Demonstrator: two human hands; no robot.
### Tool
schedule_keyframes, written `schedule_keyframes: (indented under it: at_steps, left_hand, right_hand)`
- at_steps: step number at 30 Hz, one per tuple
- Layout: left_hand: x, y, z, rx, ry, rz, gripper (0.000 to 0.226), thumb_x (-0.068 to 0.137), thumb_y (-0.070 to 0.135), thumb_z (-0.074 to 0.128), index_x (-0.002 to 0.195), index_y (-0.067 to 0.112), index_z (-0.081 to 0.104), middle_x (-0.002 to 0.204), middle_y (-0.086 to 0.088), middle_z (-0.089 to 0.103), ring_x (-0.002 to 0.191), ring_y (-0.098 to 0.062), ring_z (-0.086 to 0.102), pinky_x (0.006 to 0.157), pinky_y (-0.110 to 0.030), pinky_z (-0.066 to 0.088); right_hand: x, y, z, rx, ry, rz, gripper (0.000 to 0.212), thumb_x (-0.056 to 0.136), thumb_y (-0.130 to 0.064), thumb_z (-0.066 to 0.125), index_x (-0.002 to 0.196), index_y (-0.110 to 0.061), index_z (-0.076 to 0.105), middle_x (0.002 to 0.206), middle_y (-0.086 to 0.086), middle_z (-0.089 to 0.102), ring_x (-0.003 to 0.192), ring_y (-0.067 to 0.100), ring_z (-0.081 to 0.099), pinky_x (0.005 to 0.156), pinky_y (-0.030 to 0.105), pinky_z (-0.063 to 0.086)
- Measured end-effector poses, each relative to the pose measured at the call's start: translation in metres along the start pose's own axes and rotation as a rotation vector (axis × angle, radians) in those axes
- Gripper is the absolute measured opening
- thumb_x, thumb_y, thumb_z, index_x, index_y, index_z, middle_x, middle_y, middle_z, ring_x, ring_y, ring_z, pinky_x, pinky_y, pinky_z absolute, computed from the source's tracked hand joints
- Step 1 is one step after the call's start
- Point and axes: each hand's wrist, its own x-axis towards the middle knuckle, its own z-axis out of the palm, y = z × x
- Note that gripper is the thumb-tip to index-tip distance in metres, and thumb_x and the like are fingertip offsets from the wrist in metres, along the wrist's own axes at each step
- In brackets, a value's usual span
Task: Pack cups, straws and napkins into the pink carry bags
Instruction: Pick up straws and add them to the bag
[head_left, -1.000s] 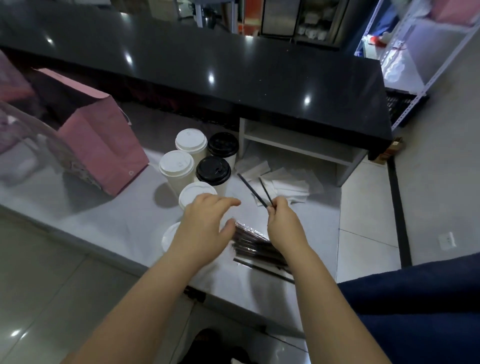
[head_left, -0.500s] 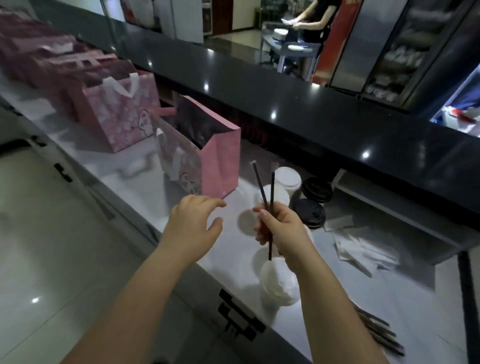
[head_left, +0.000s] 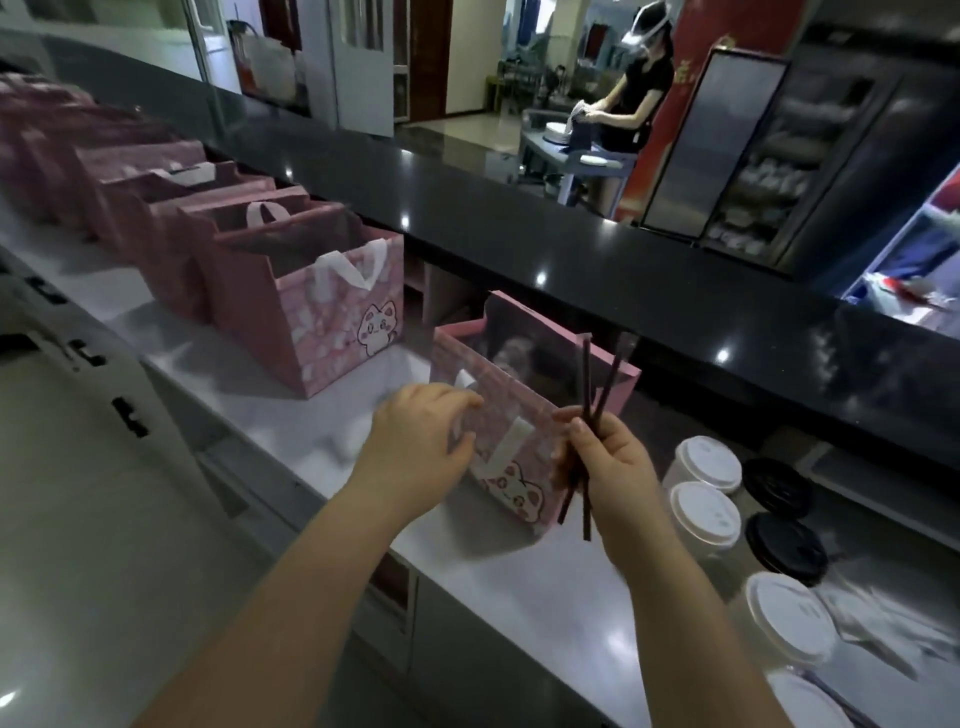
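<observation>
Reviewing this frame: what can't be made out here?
Head view only.
Contents of the nearest pink paper carry bag: hidden by its front wall and blur.
Left hand at that bag's rim: blur hides whether it grips.
Two dark thin straws in the right hand: wrapped or bare, too blurred.
Lowest white-lidded paper cup: cut by the bottom edge.
White paper napkins: blurred, count unclear.

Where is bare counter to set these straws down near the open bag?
Free: the counter strip in front of the near bag, left of the cups; and the patch between near bag and cat bag, under the left hand. Crowded: cups and napkins at right, bag row far left.
</observation>
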Motion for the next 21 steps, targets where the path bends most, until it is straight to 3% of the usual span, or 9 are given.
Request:
schedule_keyframes:
  at_steps: [4,7,10,14,17,19,21]
  left_hand:
    - [0.048,-0.016,0.0,-0.006,-0.021,0.064,0.029,0.086,0.025,0.064,0.115,0.025,0.065,0.111,0.007,0.065,0.109,-0.022,0.054,0.093,-0.042,0.043]
    - [0.089,-0.024,0.005,-0.012,-0.051,0.094,0.033,0.084,0.025,0.065,0.117,0.027,0.064,0.119,0.009,0.063,0.115,-0.019,0.05,0.096,-0.043,0.043]
    - [0.126,-0.032,0.014,0.002,-0.081,0.131,0.034,0.082,0.028,0.068,0.116,0.029,0.064,0.112,0.011,0.064,0.109,-0.016,0.054,0.092,-0.039,0.046]
    - [0.166,-0.042,0.029,-0.022,-0.163,0.165,0.039,0.077,0.034,0.072,0.114,0.031,0.064,0.115,0.015,0.061,0.109,-0.011,0.054,0.091,-0.035,0.047]
    - [0.194,-0.051,0.037,-0.038,-0.25,0.216,0.046,0.07,0.04,0.075,0.114,0.036,0.062,0.115,0.019,0.059,0.11,-0.007,0.053,0.095,-0.038,0.047]
    - [0.208,-0.056,0.041,-0.026,-0.292,0.255,0.055,0.066,0.046,0.074,0.118,0.037,0.06,0.122,0.02,0.057,0.118,-0.005,0.05,0.098,-0.039,0.046]
    - [0.217,-0.061,0.043,-0.023,-0.353,0.269,0.073,0.061,0.059,0.067,0.129,0.04,0.051,0.137,0.022,0.048,0.137,-0.004,0.035,0.106,-0.042,0.04]
  right_hand:
    - [0.04,-0.031,0.008,0.028,0.02,-0.093,0.023,0.099,-0.015,0.048,0.098,-0.024,0.068,0.078,0.001,0.071,0.075,0.017,0.069,0.066,0.024,0.056]
    - [0.075,-0.048,0.011,0.011,0.027,-0.175,0.023,0.099,-0.014,0.048,0.099,-0.027,0.068,0.083,0.005,0.072,0.08,0.021,0.071,0.07,0.028,0.058]
    - [0.108,-0.05,0.013,-0.058,0.022,-0.219,0.023,0.099,-0.014,0.048,0.101,-0.027,0.067,0.086,0.007,0.071,0.085,0.024,0.07,0.079,0.037,0.058]
    - [0.14,-0.04,0.01,-0.11,-0.001,-0.176,0.028,0.1,-0.014,0.048,0.094,-0.033,0.068,0.089,0.006,0.072,0.087,0.021,0.07,0.083,0.038,0.057]
    - [0.163,-0.029,0.005,-0.139,-0.079,-0.14,0.027,0.099,-0.008,0.048,0.096,-0.026,0.068,0.088,0.005,0.073,0.089,0.022,0.07,0.084,0.035,0.056]
    - [0.176,-0.018,0.001,-0.29,-0.144,-0.089,0.026,0.098,-0.007,0.05,0.095,-0.026,0.068,0.091,0.002,0.074,0.091,0.018,0.07,0.088,0.035,0.054]
    - [0.186,-0.009,-0.006,-0.455,-0.197,-0.029,0.028,0.096,-0.009,0.053,0.092,-0.031,0.068,0.093,-0.008,0.074,0.091,0.008,0.069,0.088,0.031,0.053]
